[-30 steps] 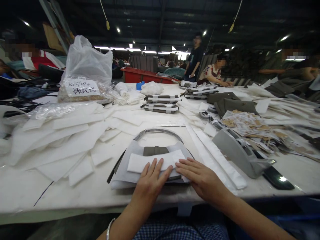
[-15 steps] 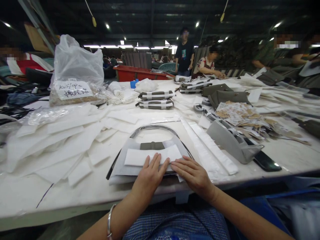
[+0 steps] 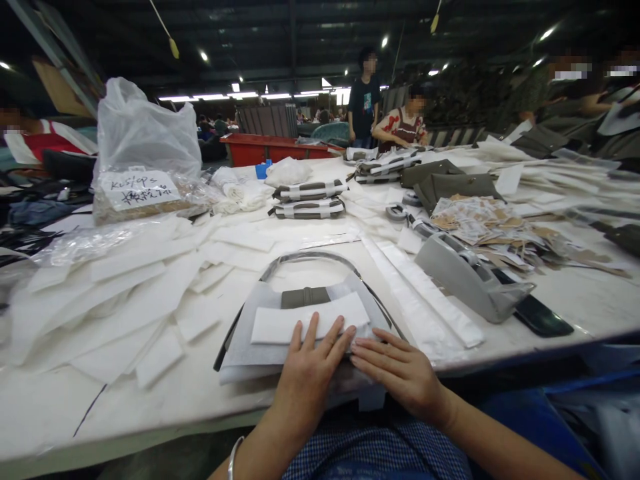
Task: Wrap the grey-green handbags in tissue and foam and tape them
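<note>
A dark grey handbag (image 3: 305, 297) lies flat at the table's front edge, mostly covered by pale wrapping sheet (image 3: 245, 357). Its wrapped handle (image 3: 313, 255) arches away from me. Across the bag rests a folded white foam strip (image 3: 305, 321). My left hand (image 3: 315, 357) lies on the strip's lower edge with fingers spread. Beside it, my right hand (image 3: 400, 373) rests flat on the bag's lower right side, fingers stretched toward the left hand. Neither hand grasps anything; what lies under the palms is hidden.
Loose white sheets (image 3: 125, 300) spread to the left, below a labelled plastic bag (image 3: 147, 147). On the right are a grey tape dispenser (image 3: 465, 277), a dark phone (image 3: 543, 313) and a heap of tags (image 3: 480, 223). Wrapped bags (image 3: 307, 200) are stacked behind. Co-workers stand further back.
My left hand's fingers have spread wider on the strip. Both hands have shifted slightly right and toward me. A co-worker at the back has turned, and the camera view has moved a little.
</note>
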{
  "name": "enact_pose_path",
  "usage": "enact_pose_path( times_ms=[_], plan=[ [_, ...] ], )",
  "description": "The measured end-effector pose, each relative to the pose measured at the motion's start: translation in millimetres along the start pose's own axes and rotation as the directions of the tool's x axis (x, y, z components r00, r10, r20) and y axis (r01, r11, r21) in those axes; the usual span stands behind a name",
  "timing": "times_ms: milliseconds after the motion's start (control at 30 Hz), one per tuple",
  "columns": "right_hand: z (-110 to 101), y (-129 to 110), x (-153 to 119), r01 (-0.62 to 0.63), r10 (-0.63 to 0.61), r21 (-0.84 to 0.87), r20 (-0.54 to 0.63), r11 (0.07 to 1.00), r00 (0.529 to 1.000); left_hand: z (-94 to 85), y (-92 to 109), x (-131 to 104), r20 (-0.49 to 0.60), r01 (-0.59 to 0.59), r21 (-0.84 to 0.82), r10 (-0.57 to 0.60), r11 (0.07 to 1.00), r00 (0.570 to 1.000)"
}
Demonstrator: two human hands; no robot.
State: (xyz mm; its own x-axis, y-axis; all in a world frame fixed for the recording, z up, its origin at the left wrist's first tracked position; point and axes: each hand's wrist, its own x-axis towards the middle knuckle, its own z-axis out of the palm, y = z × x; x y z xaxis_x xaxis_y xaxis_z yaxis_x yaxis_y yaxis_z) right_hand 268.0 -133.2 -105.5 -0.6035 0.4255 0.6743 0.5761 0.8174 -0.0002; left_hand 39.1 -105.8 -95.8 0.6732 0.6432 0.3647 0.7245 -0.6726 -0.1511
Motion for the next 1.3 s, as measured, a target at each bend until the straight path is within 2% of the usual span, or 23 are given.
enact_pose_path(
  times_ms=[100, 167, 233, 300, 367, 467, 500, 567, 667, 767, 833, 933, 1000, 1033, 1067, 1133, 1200, 1233, 1300],
  plan=[
    [-16, -6, 9, 0.034, -0.035, 0.026, 0.049, 0.999, 0.998, 4.7, -1, -1, -0.053, -0.003, 0.006, 0.003, 1.000, 0.999],
    [-27, -3, 24, 0.028, -0.036, 0.114, 0.068, 0.993, 0.997, 8.5, -2, -1, -0.090, -0.008, 0.020, 0.010, 1.000, 0.996],
    [-32, 9, 46, -0.032, 0.017, 0.189, 0.084, 0.981, 0.996, 12.1, -2, -1, -0.134, -0.012, 0.046, 0.018, 0.999, 0.991],
    [-27, 30, 70, -0.151, 0.128, 0.174, 0.135, 0.973, 0.983, 14.4, -3, -1, -0.150, -0.011, 0.075, 0.023, 0.997, 0.988],
    [-14, 55, 88, -0.264, 0.236, 0.078, 0.258, 0.961, 0.937, 15.2, -3, -1, -0.149, -0.015, 0.094, 0.029, 0.995, 0.988],
    [12, 82, 101, -0.348, 0.315, -0.041, 0.533, 0.936, 0.785, 15.5, -3, -2, -0.131, -0.017, 0.106, 0.031, 0.994, 0.991],
    [19, 86, 102, -0.357, 0.326, -0.068, 0.592, 0.932, 0.737, 15.9, -3, -2, -0.131, -0.014, 0.108, 0.028, 0.994, 0.991],
    [28, 87, 101, -0.365, 0.362, -0.132, 0.632, 0.922, 0.685, 17.3, -3, -2, -0.144, -0.007, 0.107, 0.023, 0.994, 0.989],
    [35, 83, 103, -0.361, 0.430, -0.239, 0.603, 0.901, 0.672, 19.4, -4, -2, -0.156, -0.013, 0.100, 0.028, 0.995, 0.987],
    [34, 83, 102, -0.390, 0.403, -0.159, 0.598, 0.907, 0.693, 19.5, -5, -2, -0.138, -0.019, 0.086, 0.030, 0.996, 0.990],
    [27, 83, 92, -0.475, 0.414, -0.015, 0.515, 0.880, 0.750, 17.8, -5, -2, -0.128, -0.011, 0.060, 0.018, 0.998, 0.992],
    [3, 73, 60, -0.543, 0.511, 0.150, 0.209, 0.826, 0.834, 12.7, -4, -1, -0.091, 0.009, -0.004, -0.010, 1.000, 0.996],
    [-18, 58, 30, -0.500, 0.502, 0.136, 0.024, 0.855, 0.864, 8.6, -4, 1, -0.049, 0.011, -0.043, -0.013, 0.999, 0.999],
    [-27, 49, 14, -0.460, 0.463, 0.095, -0.017, 0.883, 0.886, 6.9, -4, 2, -0.027, 0.009, -0.056, -0.010, 0.998, 1.000],
    [-33, 40, -2, -0.400, 0.401, 0.041, -0.007, 0.915, 0.916, 5.4, -5, 3, -0.008, 0.006, -0.065, -0.006, 0.998, 1.000],
    [-40, 20, -33, -0.232, 0.237, -0.055, 0.126, 0.971, 0.963, 3.4, -6, 3, 0.020, -0.002, -0.073, 0.004, 0.997, 1.000],
    [-37, 4, -56, -0.083, 0.111, -0.112, 0.265, 0.990, 0.958, 2.1, -6, 4, 0.052, -0.004, -0.076, 0.008, 0.997, 0.999],
    [-34, -3, -63, -0.047, 0.081, -0.124, 0.287, 0.991, 0.955, 1.6, -6, 4, 0.066, -0.002, -0.075, 0.007, 0.997, 0.998],
    [-28, -12, -65, -0.080, 0.101, -0.114, 0.200, 0.990, 0.975, 0.3, -5, 5, 0.089, -0.001, -0.068, 0.007, 0.998, 0.996]
  ],
)
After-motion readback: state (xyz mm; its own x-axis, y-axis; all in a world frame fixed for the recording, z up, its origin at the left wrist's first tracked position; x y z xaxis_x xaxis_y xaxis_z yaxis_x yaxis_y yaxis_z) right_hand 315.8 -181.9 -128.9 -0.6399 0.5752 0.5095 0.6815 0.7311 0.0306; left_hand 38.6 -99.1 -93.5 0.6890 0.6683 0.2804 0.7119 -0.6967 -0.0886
